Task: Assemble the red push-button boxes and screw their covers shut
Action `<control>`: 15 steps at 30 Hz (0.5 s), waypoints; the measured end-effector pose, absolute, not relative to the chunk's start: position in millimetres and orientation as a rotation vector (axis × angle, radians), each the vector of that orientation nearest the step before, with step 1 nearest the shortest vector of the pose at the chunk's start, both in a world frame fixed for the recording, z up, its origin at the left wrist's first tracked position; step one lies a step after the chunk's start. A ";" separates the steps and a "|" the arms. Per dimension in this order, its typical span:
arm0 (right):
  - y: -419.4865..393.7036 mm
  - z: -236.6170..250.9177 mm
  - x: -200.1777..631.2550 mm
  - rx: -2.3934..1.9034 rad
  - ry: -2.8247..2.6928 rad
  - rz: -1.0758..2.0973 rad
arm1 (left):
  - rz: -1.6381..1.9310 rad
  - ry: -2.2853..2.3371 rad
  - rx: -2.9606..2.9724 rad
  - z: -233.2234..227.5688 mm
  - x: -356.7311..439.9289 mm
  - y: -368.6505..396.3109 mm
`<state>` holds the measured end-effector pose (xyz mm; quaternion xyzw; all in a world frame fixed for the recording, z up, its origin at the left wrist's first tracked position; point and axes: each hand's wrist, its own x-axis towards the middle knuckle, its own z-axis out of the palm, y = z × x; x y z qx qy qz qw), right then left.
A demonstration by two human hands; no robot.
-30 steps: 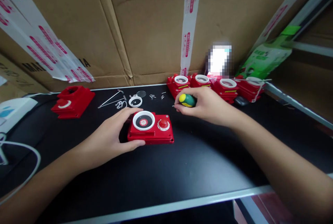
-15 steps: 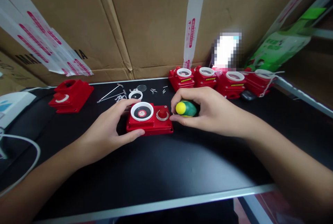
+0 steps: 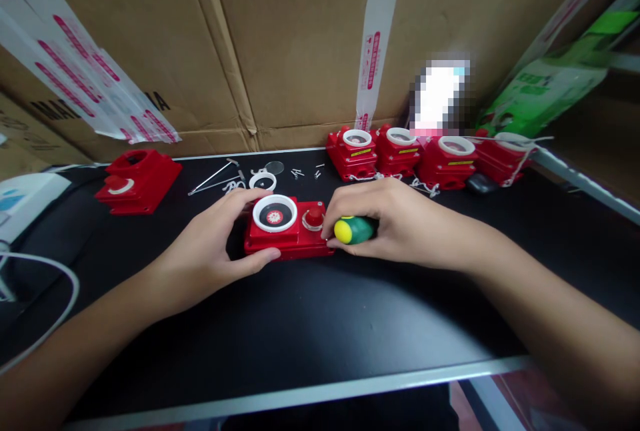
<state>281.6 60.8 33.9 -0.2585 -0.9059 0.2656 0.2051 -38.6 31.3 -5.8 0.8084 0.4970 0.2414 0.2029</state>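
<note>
While the left hand clamps the red alarm unit at the centre of the black bench, thumb on the near edge and fingers curled over the far left corner, the right hand is closed around the green-and-yellow screwdriver handle. The handle lies just at 3 o'clock of the unit, and the yellow end cap faces the camera. The blade is hidden behind the fingers and the housing, so contact with a screw cannot be confirmed.

The unit carries a white-ringed round window on its left half and a red push button on its right half.

Surroundings:
- At 12 o'clock of the unit: a loose white ring, a clear disc, small screws and thin metal rods.
- At 1 to 2 o'clock: a row of similar red units against the cardboard wall.
- At 10 o'clock: an open red housing.

Hazards, as judged from this position:
- If the blade sits off-centre, torque can cam it out and score the plastic or strike the left fingertips, which lie close by.
- If the left grip relaxes, the unit can rotate on the smooth bench.
- A sweep of the right forearm can scatter the loose screws, which lie unrestrained.
</note>
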 end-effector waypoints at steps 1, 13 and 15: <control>60.7 35.0 281.7 -0.711 -2.514 0.744 | 0.671 1.388 2.257 -5.5 -38.5 31.2; 50.0 39.3 280.5 -0.847 -1.792 0.372 | 0.643 1.393 2.249 -3.6 -38.6 32.0; 49.4 38.5 279.2 -0.859 -1.702 0.358 | 0.640 1.396 2.264 -3.8 -39.0 32.4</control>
